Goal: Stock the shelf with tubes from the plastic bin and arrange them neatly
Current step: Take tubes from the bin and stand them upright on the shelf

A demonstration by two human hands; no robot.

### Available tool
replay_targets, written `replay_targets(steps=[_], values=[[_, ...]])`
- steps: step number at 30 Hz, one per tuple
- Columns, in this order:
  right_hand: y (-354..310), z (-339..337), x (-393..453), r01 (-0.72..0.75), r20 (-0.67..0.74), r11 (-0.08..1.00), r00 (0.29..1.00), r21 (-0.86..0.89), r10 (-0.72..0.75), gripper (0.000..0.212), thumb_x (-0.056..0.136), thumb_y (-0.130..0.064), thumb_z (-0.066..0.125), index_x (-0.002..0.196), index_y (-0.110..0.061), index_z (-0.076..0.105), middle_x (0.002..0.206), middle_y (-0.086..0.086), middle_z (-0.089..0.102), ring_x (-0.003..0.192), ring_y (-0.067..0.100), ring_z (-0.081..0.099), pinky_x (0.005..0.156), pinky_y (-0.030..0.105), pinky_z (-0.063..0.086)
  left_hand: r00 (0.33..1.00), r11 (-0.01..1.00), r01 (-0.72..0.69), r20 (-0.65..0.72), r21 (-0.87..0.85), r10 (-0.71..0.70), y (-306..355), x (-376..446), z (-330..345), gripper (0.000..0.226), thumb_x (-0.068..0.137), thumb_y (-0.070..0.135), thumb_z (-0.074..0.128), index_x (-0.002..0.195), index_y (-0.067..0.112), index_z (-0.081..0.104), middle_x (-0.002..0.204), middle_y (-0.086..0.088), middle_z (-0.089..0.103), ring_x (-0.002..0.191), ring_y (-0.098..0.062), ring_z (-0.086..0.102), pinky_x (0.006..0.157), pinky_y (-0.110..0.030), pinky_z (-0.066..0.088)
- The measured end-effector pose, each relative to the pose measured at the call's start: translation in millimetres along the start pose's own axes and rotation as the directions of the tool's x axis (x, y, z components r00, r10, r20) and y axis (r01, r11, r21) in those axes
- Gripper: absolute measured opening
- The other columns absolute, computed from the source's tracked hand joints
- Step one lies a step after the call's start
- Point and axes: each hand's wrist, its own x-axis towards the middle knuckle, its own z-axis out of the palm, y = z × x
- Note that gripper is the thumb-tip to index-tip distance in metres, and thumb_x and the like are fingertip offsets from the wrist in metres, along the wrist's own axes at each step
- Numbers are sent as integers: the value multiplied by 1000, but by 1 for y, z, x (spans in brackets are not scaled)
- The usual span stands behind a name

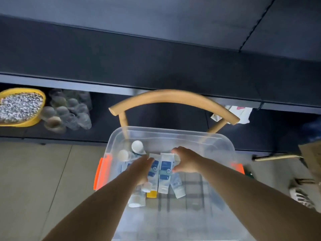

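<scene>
Tubes [164,173] seemingly between both hands' fingers [175,151].

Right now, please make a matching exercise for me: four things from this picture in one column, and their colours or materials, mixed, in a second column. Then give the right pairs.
Things:
1. bowl of pebbles on the low shelf
2. latches of the plastic bin
3. curved chair back behind the bin
4. tube between the left hand and the right hand

Colours or materials:
A. orange
B. white with blue labels
C. yellow
D. light wood

Pairs: 1-C, 2-A, 3-D, 4-B
</scene>
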Motion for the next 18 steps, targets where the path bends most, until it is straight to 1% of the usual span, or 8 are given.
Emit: replay_targets(steps=[3, 6, 8, 10, 12, 14, 18], values=[[6, 18, 28, 9, 20, 999, 1000, -49, -8, 79, 77, -32, 74, 143, -19, 32, 141, 1, 41, 128, 21, 43, 103, 33, 39, 996, 996, -26, 85, 90, 18, 0, 24, 5, 86, 79, 21, 73, 147, 12, 20, 149, -10, 28, 135, -27, 35, 108, -34, 35], [8, 33, 48, 20, 25, 995, 1000, -102, -18, 79, 77, -32, 74, 143, -18, 32, 140, 3, 43, 125, 22, 45, 100, 34, 42, 986, 987, -52, 167, 153, 26, 0, 43, 4, 95, 77, 22, 75, 148, 8, 13, 153, -12, 21, 139, -28, 29, 111, -36, 29], [9, 38, 58, 32, 20, 989, 999, -147, -29, 80, 77, -33, 74, 143, -17, 32, 140, 4, 43, 126, 23, 45, 100, 35, 43, 978, 985, -52, 210, 167, 16, -3, 54, 4, 105, 71, 26, 80, 149, 9, 11, 153, -10, 20, 140, -28, 28, 113, -37, 28], [9, 42, 64, 40, 12, 981, 999, -189, -38, 81, 76, -34, 75, 142, -16, 32, 140, 5, 43, 125, 24, 45, 100, 36, 44, 974, 985, -45, 226, 165, 6, -7, 61, 3, 113, 65, 33, 83, 149, 13, 11, 154, -7, 22, 140, -26, 28, 115, -39, 28], [10, 46, 67, 44, 5, 973, 999, -227, -44, 80, 74, -34, 76, 140, -15, 35, 136, 5, 45, 121, 24, 47, 98, 38, 46, 970, 984, -64, 241, 169, 22, -9, 65, -1, 115, 63, 36, 84, 149, 14, 11, 154, -6, 21, 141, -24, 26, 116, -37, 26], [10, 50, 69, 49, 4, 966, 999, -254, -50, 81, 71, -34, 79, 137, -14, 37, 131, 4, 46, 117, 24, 49, 95, 38, 48, 966, 984, -81, 257, 157, 38, -8, 68, -4, 115, 63, 34, 84, 150, 15, 11, 154, -5, 22, 141, -23, 27, 116, -35, 25], [13, 53, 70, 83, 13, 952, 996, -296, -83, 83, 68, -32, 82, 136, -12, 39, 132, 4, 43, 117, 23, 46, 95, 35, 47, 956, 981, -107, 288, 160, 57, -5, 73, -8, 118, 60, 34, 87, 148, 19, 10, 154, -3, 24, 141, -23, 26, 117, -38, 23]])
